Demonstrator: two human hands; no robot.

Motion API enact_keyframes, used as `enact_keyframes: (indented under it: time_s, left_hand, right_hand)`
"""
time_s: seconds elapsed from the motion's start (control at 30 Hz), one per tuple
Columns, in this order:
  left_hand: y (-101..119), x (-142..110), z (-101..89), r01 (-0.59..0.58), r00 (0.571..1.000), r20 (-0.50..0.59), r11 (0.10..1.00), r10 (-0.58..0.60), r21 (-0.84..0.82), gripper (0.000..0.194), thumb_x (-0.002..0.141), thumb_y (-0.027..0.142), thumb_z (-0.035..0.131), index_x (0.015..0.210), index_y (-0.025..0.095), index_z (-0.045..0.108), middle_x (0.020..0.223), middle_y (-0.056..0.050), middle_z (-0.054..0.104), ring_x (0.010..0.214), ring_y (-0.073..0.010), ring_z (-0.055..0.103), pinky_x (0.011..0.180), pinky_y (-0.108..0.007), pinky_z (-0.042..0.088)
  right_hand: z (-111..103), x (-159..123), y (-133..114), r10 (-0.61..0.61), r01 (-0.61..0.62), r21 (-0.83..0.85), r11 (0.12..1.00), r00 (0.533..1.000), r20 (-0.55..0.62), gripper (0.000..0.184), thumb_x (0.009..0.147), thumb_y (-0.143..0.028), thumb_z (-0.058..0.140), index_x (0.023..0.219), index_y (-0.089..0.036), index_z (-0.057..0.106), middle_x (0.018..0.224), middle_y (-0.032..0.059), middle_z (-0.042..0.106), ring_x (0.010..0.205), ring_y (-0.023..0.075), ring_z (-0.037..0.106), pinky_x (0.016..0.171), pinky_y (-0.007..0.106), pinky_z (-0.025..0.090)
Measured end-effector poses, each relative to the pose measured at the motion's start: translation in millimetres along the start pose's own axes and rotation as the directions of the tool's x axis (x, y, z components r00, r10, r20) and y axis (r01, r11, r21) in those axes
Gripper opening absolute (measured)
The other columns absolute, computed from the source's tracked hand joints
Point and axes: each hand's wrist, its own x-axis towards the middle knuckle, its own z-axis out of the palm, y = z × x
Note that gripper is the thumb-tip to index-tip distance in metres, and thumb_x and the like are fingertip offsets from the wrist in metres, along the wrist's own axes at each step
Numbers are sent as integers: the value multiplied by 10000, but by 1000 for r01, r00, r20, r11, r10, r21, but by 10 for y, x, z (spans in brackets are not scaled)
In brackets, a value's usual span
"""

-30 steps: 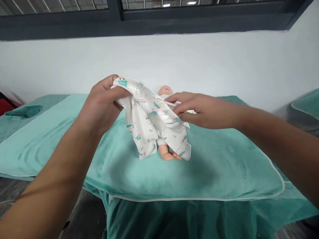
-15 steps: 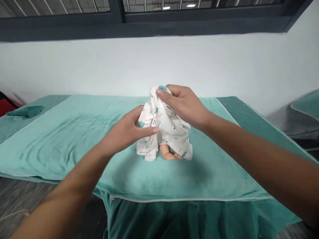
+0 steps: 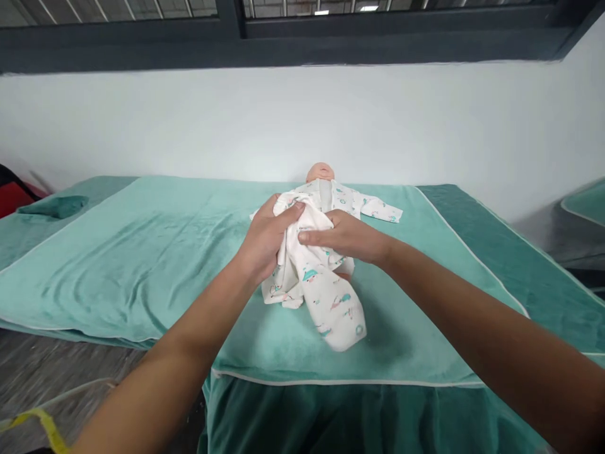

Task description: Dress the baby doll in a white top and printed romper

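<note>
White printed baby pants (image 3: 333,306) hang bunched between my two hands, one leg dangling toward me. My left hand (image 3: 267,239) grips the gathered upper part, thumb on top. Pinching the cloth beside it is my right hand (image 3: 352,238), its thumb pressed along the fabric. Behind them a baby doll (image 3: 321,171) lies on its back, head toward the wall. It wears a matching white printed top (image 3: 347,198) with one sleeve stretched out to the right. The pants and my hands hide most of the doll's lower body.
The doll lies on a bed with a light green plush cover (image 3: 179,252) edged in white piping. A white wall (image 3: 283,126) and a dark window frame (image 3: 378,41) stand behind. Yellow strap (image 3: 42,422) shows at lower left, and a red and black item (image 3: 14,195) at far left.
The pants have come lower and toward me, uncovering the doll's head and top. My right hand has moved down beside my left, and one pant leg now hangs forward.
</note>
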Motion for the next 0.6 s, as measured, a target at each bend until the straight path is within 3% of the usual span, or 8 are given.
enact_keyframes:
  time_s: [0.07,0.13,0.27,0.37,0.43,0.5,0.53,0.6]
  left_hand:
    - [-74,-69,26,19,998,53,999,-20,33,374,798,472,758,1012,184,649,861,-29,692,763,-171,665,698,-277,526]
    - [-151,-153,43,46,990,130,994,-59,96,418,802,504,753,1055,181,675,885,-48,722,804,-206,686,712,-298,534]
    - [-241,-250,27,145,951,253,979,-178,143,410,742,457,819,1016,169,720,848,-59,746,782,-247,705,701,-340,545]
    - [-222,-211,-30,125,981,151,992,-122,-10,427,736,434,823,1051,164,722,926,-70,765,836,-247,720,753,-341,558]
    - [-189,-157,-68,96,992,85,991,-88,-89,445,716,401,835,1068,159,712,954,-69,770,852,-240,726,767,-328,565]
    - [-164,-110,-92,106,993,72,987,-98,-123,419,708,360,834,1050,156,702,933,-63,773,845,-238,732,764,-324,574]
    - [-161,-95,-99,126,990,74,984,-118,-128,397,714,349,827,1038,158,700,918,-59,773,833,-235,734,757,-323,578]
    - [-172,-90,-111,186,980,89,975,-176,-122,367,738,361,814,1025,162,703,894,-58,774,794,-224,735,732,-318,583]
  right_hand:
    - [-2,30,-13,-34,41,43,998,987,-155,416,754,-585,775,800,-180,692,774,11,676,718,154,603,661,271,460]
    - [4,85,-19,-68,101,86,991,946,-318,388,783,-572,754,810,-191,686,790,3,683,747,155,614,687,270,471]
    - [20,154,16,-32,129,214,968,914,-404,422,806,-612,723,825,-194,670,802,17,696,752,160,630,671,267,499]
    - [30,82,78,22,87,354,931,956,-292,467,806,-649,708,882,-189,685,842,46,727,740,170,668,646,272,541]
    - [46,-11,126,75,-35,355,934,992,-100,491,750,-644,762,889,-176,704,806,63,736,687,182,681,588,280,555]
    - [80,-100,169,152,-172,282,944,984,94,490,673,-596,837,889,-171,723,724,58,726,600,186,665,513,290,546]
    - [101,-132,185,187,-218,247,944,972,140,480,653,-570,857,893,-173,731,689,50,716,570,185,654,490,294,539]
    - [143,-159,207,212,-229,239,944,973,94,456,676,-555,848,906,-179,735,676,47,713,567,187,651,483,297,534]
